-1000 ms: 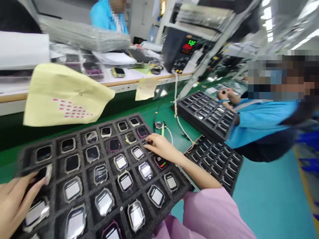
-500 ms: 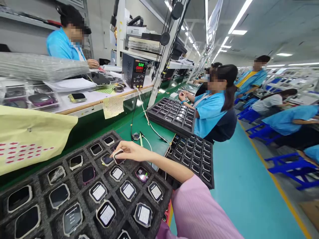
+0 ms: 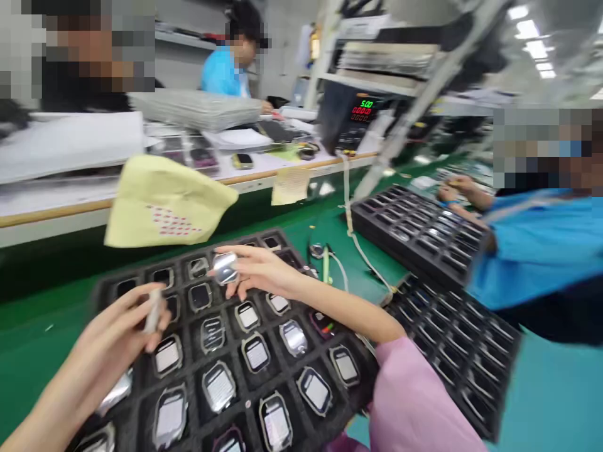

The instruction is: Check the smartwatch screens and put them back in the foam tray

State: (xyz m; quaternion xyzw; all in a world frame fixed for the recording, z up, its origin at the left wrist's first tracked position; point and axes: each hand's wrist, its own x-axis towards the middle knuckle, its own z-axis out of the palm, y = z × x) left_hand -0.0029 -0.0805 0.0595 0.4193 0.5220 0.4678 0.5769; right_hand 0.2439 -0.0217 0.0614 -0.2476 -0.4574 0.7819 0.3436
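Note:
Over a black foam tray [image 3: 188, 370] of square smartwatch bodies, each of my hands is closed on one. My right hand [image 3: 264, 270] pinches a smartwatch [image 3: 225, 268] by its edges, its bright screen turned toward me, above the tray's back rows. To the left, my left hand [image 3: 117, 326] grips a second light-coloured smartwatch [image 3: 153, 311], seen edge-on, so its screen is hidden. Below it lies a smartwatch [image 3: 168, 355] with a lit white screen in its compartment. Several other watches show white text screens, and those toward the back are dark.
Further right are a stacked black tray [image 3: 414, 232] and a lower tray [image 3: 452, 351] of watches. A white cable [image 3: 351, 220] hangs from the power supply [image 3: 353, 119]. Yellow paper [image 3: 169, 201] droops from the shelf edge. A co-worker in blue [image 3: 541, 245] sits at the right.
My view has swung left. My left hand has come into view holding a watch. My right hand has lifted its watch, moved it left over the tray and turned its screen toward me.

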